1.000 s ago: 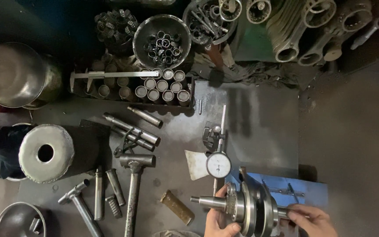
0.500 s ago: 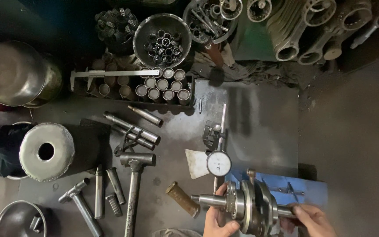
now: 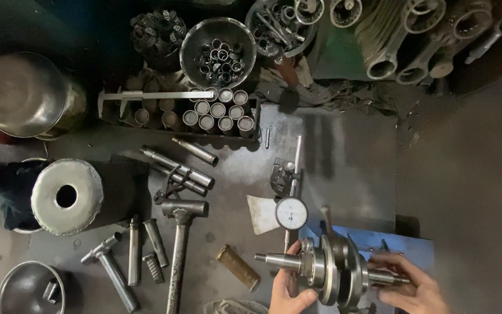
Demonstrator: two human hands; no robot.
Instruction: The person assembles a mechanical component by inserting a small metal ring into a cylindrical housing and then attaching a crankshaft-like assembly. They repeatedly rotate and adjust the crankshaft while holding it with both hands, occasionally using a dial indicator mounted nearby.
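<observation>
Gripping a steel crankshaft (image 3: 335, 272) low over the tabletop (image 3: 344, 157), left hand (image 3: 289, 291) and right hand (image 3: 411, 288) clasp its ends, edged slightly rightward, beneath the dial gauge (image 3: 291, 213).

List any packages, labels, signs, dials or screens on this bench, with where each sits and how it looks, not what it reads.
Dial gauge: round white face in a dark rim on a thin metal stem, mid-bench, just above the crankshaft held between the left hand and right hand.
Paper scrap: small, white, blank-looking, lying flat just left of the gauge.
Caliper: long steel scale, across the tray of metal cylinders at the back.
No packages, signs or screens are visible.
</observation>
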